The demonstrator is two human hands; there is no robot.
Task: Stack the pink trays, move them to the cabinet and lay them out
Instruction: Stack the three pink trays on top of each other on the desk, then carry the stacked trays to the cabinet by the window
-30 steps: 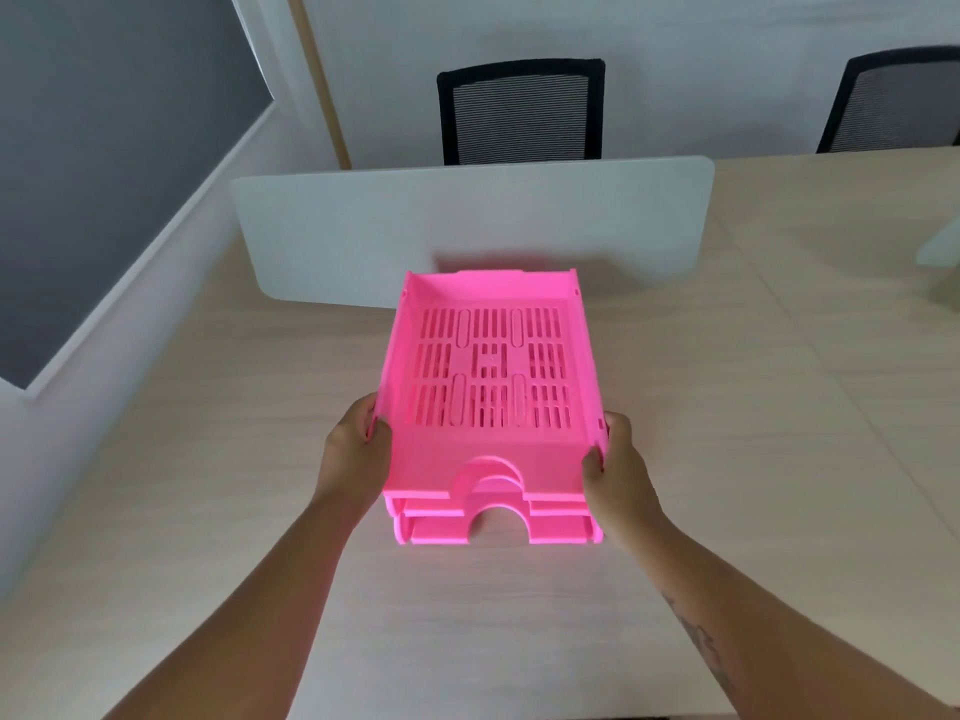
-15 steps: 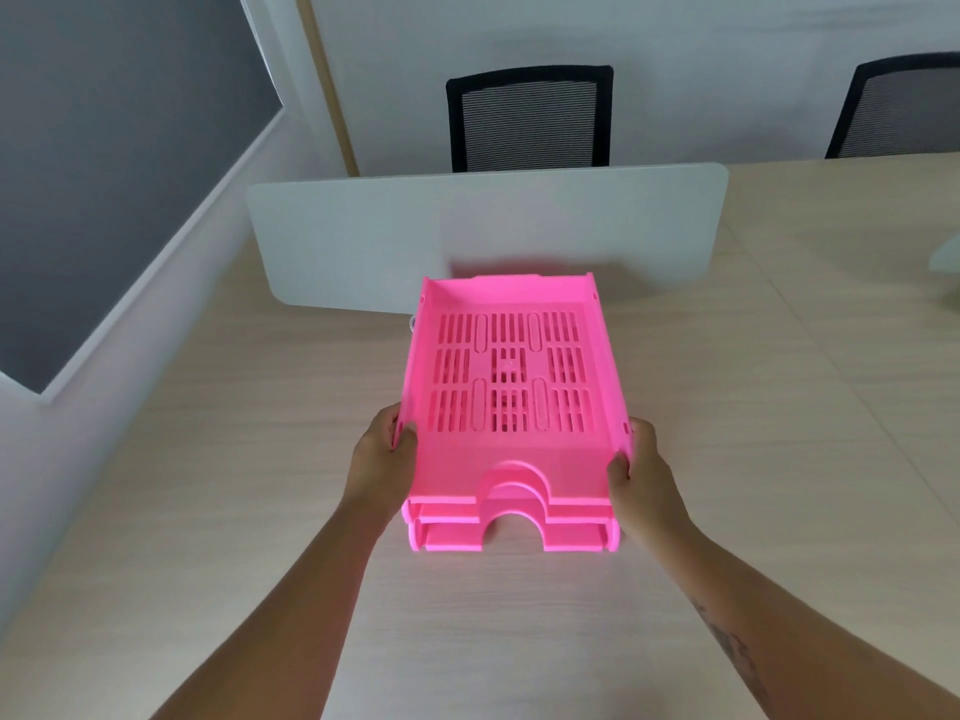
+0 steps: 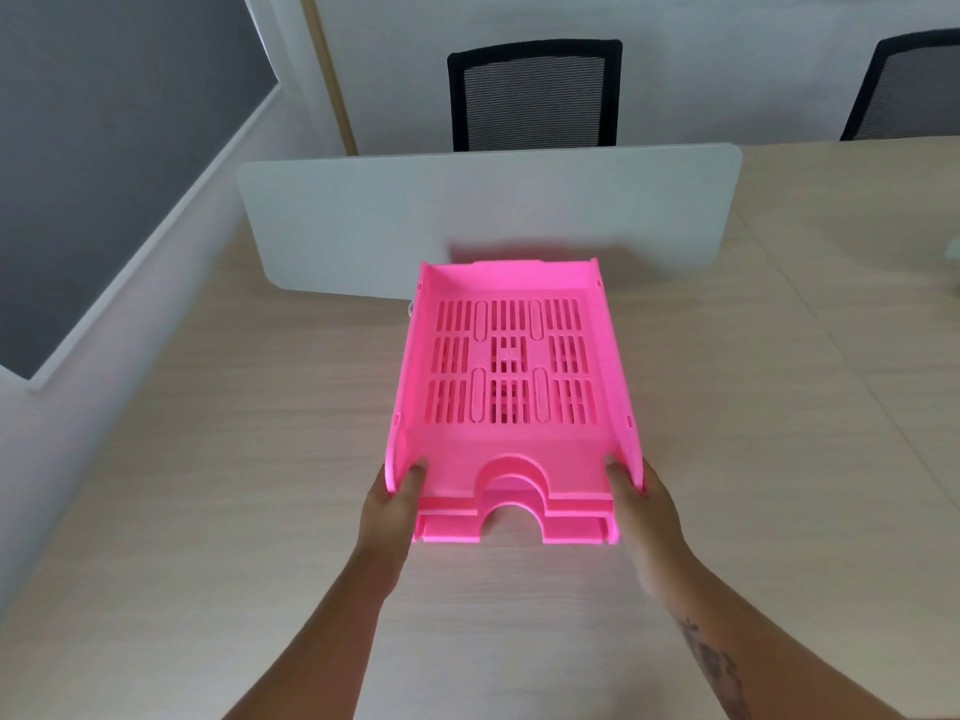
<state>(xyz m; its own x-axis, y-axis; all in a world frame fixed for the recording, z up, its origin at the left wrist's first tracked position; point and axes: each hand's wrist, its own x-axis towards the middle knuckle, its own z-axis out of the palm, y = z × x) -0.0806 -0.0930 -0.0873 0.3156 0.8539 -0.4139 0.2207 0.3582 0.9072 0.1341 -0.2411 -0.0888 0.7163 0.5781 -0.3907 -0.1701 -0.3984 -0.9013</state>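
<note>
A stack of pink trays (image 3: 511, 366) with slotted bottoms sits in front of me over the pale wooden table (image 3: 208, 459). Three layers show at its near edge, each with an arched cut-out. My left hand (image 3: 392, 504) grips the stack's near left corner, thumb inside the top tray's side wall. My right hand (image 3: 641, 504) grips the near right corner the same way. Whether the stack's underside touches the table cannot be told. No cabinet is in view.
A white divider panel (image 3: 363, 215) stands across the table just behind the trays. Two black mesh chairs (image 3: 535, 93) (image 3: 909, 85) stand beyond it against the wall. A dark panel (image 3: 104, 122) fills the left wall. The table extends to the right.
Both hands have slid back along the tray stack's sides to its near corners, thumbs now over the side walls. The stack sits a little nearer to me in the view.
</note>
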